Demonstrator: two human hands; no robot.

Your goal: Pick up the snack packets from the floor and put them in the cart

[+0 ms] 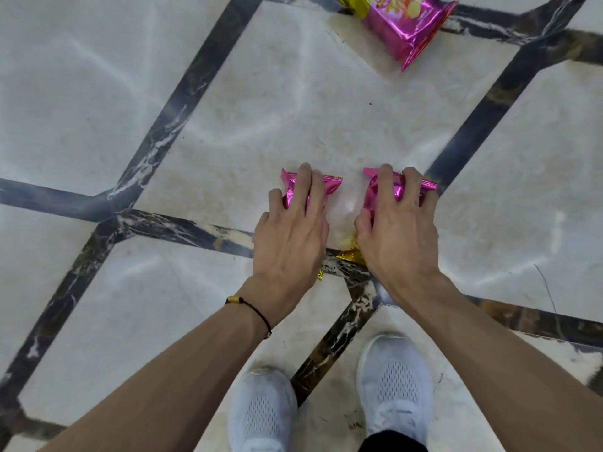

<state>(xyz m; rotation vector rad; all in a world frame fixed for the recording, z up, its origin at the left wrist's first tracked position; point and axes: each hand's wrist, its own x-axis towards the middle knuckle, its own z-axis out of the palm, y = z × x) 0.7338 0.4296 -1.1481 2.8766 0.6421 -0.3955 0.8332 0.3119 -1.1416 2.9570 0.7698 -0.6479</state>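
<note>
Two shiny pink and gold snack packets lie side by side on the marble floor in front of my feet. My left hand (pixel 290 233) grips the left packet (pixel 331 184), fingers curled over its pink top end. My right hand (pixel 396 230) grips the right packet (pixel 370 190) the same way, crumpling its foil. Both packets are mostly hidden under my hands; gold ends show near my wrists. A third pink and gold packet (pixel 408 27) lies farther away at the top edge of the view. No cart is in view.
The floor is pale marble with dark diagonal inlay strips (pixel 169 125). My two white shoes (pixel 394 383) stand just behind the packets, at the bottom of the view.
</note>
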